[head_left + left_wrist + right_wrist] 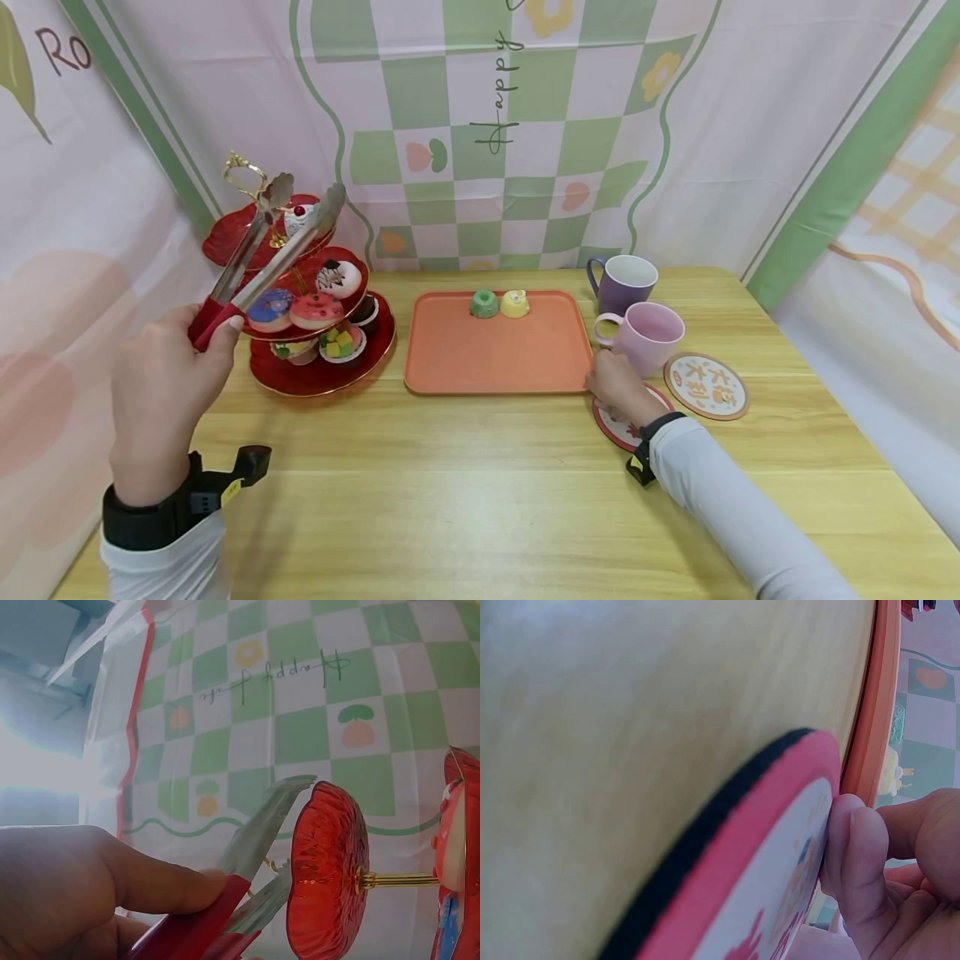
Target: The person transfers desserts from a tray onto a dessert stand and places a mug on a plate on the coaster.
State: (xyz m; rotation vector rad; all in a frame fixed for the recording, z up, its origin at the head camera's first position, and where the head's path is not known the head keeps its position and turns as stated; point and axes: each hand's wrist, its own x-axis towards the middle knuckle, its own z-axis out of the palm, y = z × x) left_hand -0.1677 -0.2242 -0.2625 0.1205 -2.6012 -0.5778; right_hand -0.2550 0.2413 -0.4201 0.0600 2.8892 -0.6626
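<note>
My left hand [167, 375] grips red-handled metal tongs [258, 258], their arms apart and nothing between the tips. The tongs rise in front of a three-tier red cake stand [378, 358] with cupcakes and donuts on it. In the left wrist view, the tips lie beside the red top plate [330, 874]. My right hand [622, 385], fingers bent, is down at the lower right corner of the orange tray [498, 392]. Its fingertips meet the rim of a round pink-edged coaster [769, 870]; I cannot tell whether they pinch it. The hand partly covers that coaster.
On the tray's far side sit a small green cake [483, 304] and a small yellow cake [515, 304]. A pink mug [651, 337] stands just beyond my right hand, with a purple mug [624, 287] behind it. Another coaster [707, 386] lies to the right. A patterned cloth [465, 200] hangs behind the table.
</note>
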